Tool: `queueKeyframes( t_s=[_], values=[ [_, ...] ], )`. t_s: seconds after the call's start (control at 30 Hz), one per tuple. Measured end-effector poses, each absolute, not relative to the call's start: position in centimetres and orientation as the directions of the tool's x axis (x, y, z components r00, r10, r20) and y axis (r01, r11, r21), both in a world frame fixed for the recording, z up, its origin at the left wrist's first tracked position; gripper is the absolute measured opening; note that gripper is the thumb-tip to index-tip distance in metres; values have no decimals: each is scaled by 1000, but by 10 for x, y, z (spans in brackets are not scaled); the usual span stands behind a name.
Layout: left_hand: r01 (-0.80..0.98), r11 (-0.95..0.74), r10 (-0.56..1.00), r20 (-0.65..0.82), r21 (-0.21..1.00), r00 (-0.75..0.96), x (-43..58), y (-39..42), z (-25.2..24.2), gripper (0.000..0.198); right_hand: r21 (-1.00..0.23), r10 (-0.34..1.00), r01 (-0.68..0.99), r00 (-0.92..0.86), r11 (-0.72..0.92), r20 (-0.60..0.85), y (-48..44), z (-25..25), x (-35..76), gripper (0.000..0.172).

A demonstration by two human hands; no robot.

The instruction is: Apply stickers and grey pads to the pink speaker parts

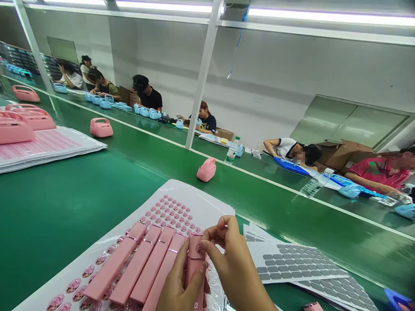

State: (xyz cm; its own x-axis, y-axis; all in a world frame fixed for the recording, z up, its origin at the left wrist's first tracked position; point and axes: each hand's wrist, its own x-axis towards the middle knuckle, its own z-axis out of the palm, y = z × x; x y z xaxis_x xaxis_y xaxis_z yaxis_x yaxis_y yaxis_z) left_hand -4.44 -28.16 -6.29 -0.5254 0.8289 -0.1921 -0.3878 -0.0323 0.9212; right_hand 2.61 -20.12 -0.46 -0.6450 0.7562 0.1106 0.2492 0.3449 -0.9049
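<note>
My left hand (180, 280) is closed around a pink handheld microphone (195, 272), tilted with its far end away from me. My right hand (235, 259) has curled fingers and its thumb tip against a small round sticker (199, 248) near the microphone's far end. Left of my hands, several similar pink microphones (118, 263) lie side by side, some with a dotted grille visible. They rest on a white sheet (194, 196) bearing rows of round pink stickers (74, 285).
Sheets of grey oval stickers (292, 259) lie at the right. Pink speaker cases (206, 169) stand along the green bench (48, 207), some on a sheet stack (78, 144) at left. Bottles (232, 151) stand near the divider. Co-workers (151, 97) sit opposite among blue cases (147, 112).
</note>
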Motion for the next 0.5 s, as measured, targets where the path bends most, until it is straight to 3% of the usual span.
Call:
queueKeyframes(
  t_s=[0.5],
  values=[
    [-377,0,800,-226,926,-556,-45,-282,-67,74,-867,754,283,-640,411,148,-204,-1,25,21]
  ],
)
